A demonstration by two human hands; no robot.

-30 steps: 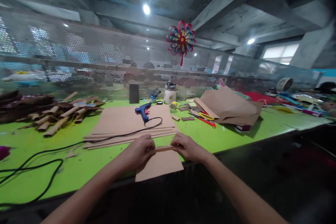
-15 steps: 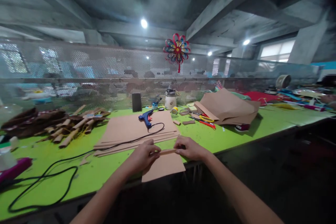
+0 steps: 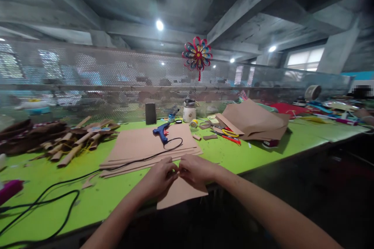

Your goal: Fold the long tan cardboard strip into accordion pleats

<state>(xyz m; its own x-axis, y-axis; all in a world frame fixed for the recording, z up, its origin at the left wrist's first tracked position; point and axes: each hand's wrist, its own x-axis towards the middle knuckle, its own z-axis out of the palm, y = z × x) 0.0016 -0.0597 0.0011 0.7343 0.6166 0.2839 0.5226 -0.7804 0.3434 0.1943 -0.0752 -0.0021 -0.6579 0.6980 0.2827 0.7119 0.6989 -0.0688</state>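
A sheet of brown kraft paper [image 3: 182,194] hangs partly over the front edge of the green table, its far edge pinched by both hands. My left hand [image 3: 162,175] is closed on the paper's far edge. Right beside it, fingertips almost touching, my right hand [image 3: 195,169] is closed on the same edge. The bit of edge between the fingers is mostly hidden by them. Just beyond the hands lies a stack of brown paper sheets [image 3: 131,144], with a blue glue gun [image 3: 161,133] resting on top.
The glue gun's black cord [image 3: 73,177] loops across the table's left side. Rolled paper tubes [image 3: 71,155] are heaped at left. Scissors with yellow handles [image 3: 229,132], a white jar [image 3: 189,113] and a large folded brown sheet [image 3: 254,118] stand or lie farther back.
My right hand has slid left along the paper's edge until it is beside my left hand. The rolled edge visible between them before is now covered. The view has shifted slightly.
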